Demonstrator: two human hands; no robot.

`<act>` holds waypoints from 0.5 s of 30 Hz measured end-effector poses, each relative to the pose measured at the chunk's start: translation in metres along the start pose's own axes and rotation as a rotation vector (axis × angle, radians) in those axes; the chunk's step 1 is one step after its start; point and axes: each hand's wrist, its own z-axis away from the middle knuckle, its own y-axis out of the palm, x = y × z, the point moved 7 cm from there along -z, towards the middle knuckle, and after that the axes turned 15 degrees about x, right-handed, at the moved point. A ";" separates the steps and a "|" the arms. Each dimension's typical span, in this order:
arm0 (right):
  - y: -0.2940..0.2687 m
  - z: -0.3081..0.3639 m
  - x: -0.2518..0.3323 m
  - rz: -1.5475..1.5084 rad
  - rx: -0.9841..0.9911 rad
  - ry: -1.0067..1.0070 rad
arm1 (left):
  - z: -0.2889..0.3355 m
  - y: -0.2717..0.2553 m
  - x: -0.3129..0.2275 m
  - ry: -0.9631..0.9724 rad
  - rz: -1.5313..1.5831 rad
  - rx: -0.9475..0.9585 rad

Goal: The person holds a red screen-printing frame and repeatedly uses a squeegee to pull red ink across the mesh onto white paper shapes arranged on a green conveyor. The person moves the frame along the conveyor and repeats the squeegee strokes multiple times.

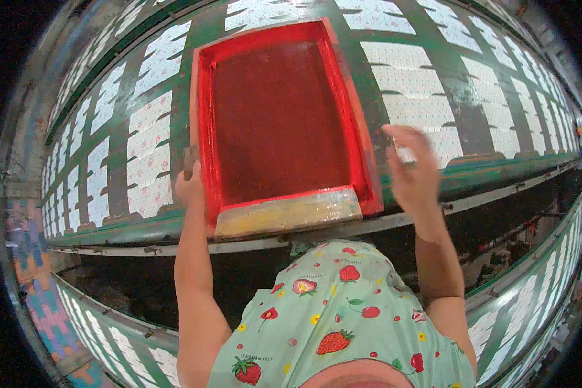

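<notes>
A large screen-printing frame (207, 136) with red-stained sides lies in front of me over the green table. Its dark red mesh (275, 123) fills the middle, and a shiny silver-yellow strip (291, 213) covers its near end. My left hand (189, 186) grips the frame's left side near the front corner, the fingers partly hidden. Off the right side, my right hand (415, 167) is raised over the table with its fingers bent. It looks apart from the frame. Motion blurs those fingers, so whether they hold anything is unclear.
White sheets with small printed patterns (410, 81) lie in rows on the green table (459, 103), on both sides of the frame. A metal rail (485, 197) runs along the table's near edge. Behind me stands another table (136, 343) with similar sheets.
</notes>
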 end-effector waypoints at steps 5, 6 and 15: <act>0.102 0.046 -0.092 0.283 0.321 0.425 | 0.002 -0.001 -0.006 0.033 0.014 0.082; 0.111 0.051 -0.100 0.224 0.319 0.436 | 0.002 0.000 -0.005 0.049 0.059 0.081; 0.139 0.049 -0.122 0.193 0.269 0.602 | 0.000 0.004 -0.001 0.008 0.250 0.121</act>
